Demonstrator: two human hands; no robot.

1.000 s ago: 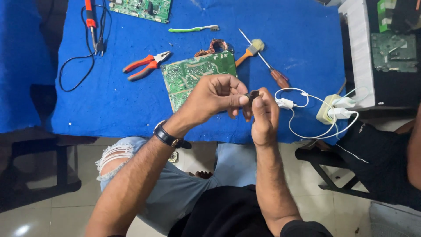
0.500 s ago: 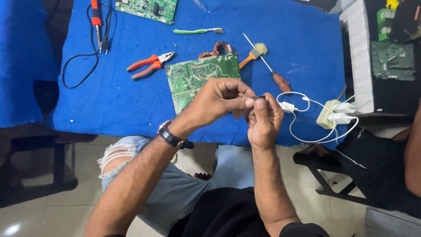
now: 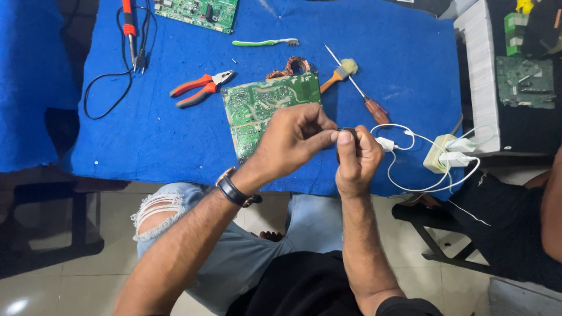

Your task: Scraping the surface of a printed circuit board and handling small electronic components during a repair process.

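Note:
My left hand (image 3: 293, 140) and my right hand (image 3: 355, 161) meet above the near edge of the blue-covered table (image 3: 146, 146). Between their fingertips they pinch a small dark part (image 3: 346, 132), mostly hidden by my fingers. My left wrist carries a dark watch (image 3: 233, 188). Just behind my left hand lies a green circuit board (image 3: 257, 105), partly covered by that hand.
Red-handled pliers (image 3: 199, 89), a soldering iron with black cord (image 3: 130, 29), a green toothbrush (image 3: 263, 42), a small brush (image 3: 339, 71), a screwdriver (image 3: 366, 99) and a second circuit board (image 3: 199, 11) lie on the table. White chargers and cables (image 3: 448, 153) sit at the right edge. Another person's arm (image 3: 550, 205) is at far right.
My hands stay together on the small part, with the fingers shifting slightly. The view has moved a little, nothing on the table has moved.

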